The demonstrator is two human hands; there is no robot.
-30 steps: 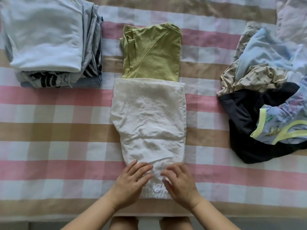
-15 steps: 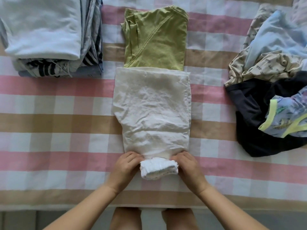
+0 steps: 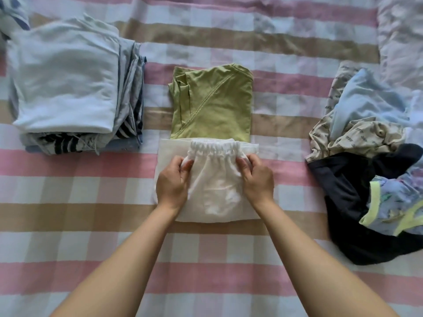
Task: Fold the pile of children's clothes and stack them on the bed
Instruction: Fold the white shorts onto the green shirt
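Note:
White trousers (image 3: 215, 188) lie folded in half on the checked bed sheet (image 3: 68, 225), their gathered cuff end lying near the far edge. My left hand (image 3: 172, 183) pinches the left side of the folded-over end. My right hand (image 3: 257, 179) pinches its right side. A folded green shirt (image 3: 212, 104) lies just beyond the trousers, touching them. A stack of folded clothes (image 3: 66, 88), pale blue on top, stands at the far left. An unfolded pile (image 3: 370, 161) of beige, pale blue, dark and printed garments lies at the right.
A white crumpled cover (image 3: 400, 30) sits at the far right corner. A patterned item (image 3: 11, 12) shows at the far left corner. Bare sheet stretches in front of the trousers, under my forearms.
Both hands took hold of the trousers' cuff end near me and carried it away from me, over the garment, folding it in half. The camera view shifted as well.

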